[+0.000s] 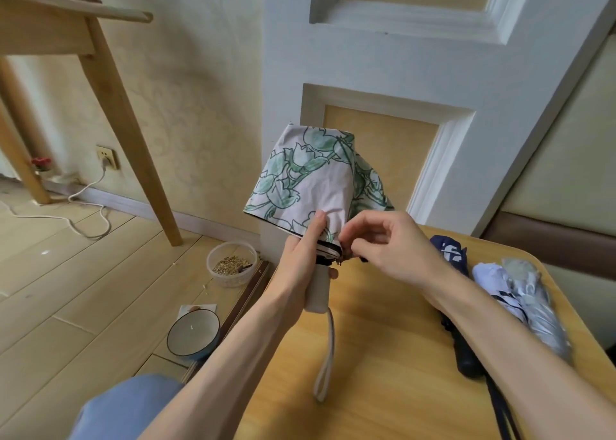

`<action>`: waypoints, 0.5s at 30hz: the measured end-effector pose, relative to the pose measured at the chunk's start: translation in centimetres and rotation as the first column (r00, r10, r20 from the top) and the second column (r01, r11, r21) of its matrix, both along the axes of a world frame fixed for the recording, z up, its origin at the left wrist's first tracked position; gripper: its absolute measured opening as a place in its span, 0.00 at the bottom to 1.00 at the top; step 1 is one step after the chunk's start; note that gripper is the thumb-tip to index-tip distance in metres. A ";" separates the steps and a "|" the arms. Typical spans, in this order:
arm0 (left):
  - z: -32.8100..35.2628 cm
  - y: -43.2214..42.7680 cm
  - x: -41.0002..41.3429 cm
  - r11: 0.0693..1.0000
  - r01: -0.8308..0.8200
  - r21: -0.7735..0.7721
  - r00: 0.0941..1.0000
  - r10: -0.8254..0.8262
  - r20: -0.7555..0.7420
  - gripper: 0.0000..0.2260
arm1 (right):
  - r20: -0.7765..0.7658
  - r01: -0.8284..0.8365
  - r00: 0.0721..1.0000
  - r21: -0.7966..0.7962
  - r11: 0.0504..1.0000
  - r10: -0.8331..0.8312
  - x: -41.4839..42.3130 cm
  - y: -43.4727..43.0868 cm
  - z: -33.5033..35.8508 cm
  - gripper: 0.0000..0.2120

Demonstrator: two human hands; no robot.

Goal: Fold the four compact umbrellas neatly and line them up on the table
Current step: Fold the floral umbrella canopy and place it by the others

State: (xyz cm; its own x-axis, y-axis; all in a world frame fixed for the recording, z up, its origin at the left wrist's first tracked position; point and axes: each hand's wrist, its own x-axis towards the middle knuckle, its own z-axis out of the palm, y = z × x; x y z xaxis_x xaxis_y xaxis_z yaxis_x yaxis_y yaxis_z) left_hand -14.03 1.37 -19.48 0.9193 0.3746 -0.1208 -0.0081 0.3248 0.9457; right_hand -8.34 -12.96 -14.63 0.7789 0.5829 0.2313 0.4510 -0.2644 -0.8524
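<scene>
A collapsed pale umbrella with a green floral print (306,176) stands upright above the wooden table (383,356), its canopy loose and bunched. My left hand (300,263) grips its beige handle, thumb pressed up against the cloth. My right hand (390,243) pinches the canopy's lower edge just above the handle. The handle's wrist strap (328,356) hangs down over the table. To the right, a folded navy umbrella (453,259) lies on the table, partly hidden by my right forearm. A white one (496,283) and a silver one (536,309) lie beside it.
The table stands against a white panelled door. On the floor to the left are a plastic tub of grain (231,264), a blue-rimmed bowl (193,334), a wooden chair's legs (133,139) and a white cable (66,216) running from a wall socket.
</scene>
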 end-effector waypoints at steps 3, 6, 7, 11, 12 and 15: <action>-0.2 0.1 0.1 0.999 -0.014 -0.047 1.000 0.014 0.002 0.25 | -0.005 -0.094 0.996 -0.040 0.995 0.094 -0.6 0.1 0.0 0.12; -0.2 0.2 -0.1 0.999 -0.010 -0.038 1.000 0.011 0.015 0.26 | 0.003 0.014 1.000 0.089 0.996 -0.015 0.1 -0.5 0.6 0.14; -0.1 0.1 -0.1 1.000 -0.009 -0.028 1.000 0.009 0.026 0.26 | 0.026 0.040 0.999 0.105 0.994 -0.043 0.2 -0.6 0.7 0.15; -0.2 0.1 -0.4 0.999 0.010 0.053 0.991 -0.016 0.133 0.19 | 0.021 -0.135 0.991 -0.021 0.991 0.136 -0.5 0.2 0.2 0.16; -0.2 0.2 -0.4 0.997 0.016 0.076 0.988 -0.027 0.153 0.17 | 0.022 -0.155 0.988 -0.046 0.987 0.156 -0.6 0.2 0.2 0.17; -0.3 0.2 -0.5 0.995 0.040 0.093 0.991 -0.051 0.122 0.18 | -0.021 -0.058 0.998 0.028 0.998 0.059 -0.2 -0.2 0.8 0.17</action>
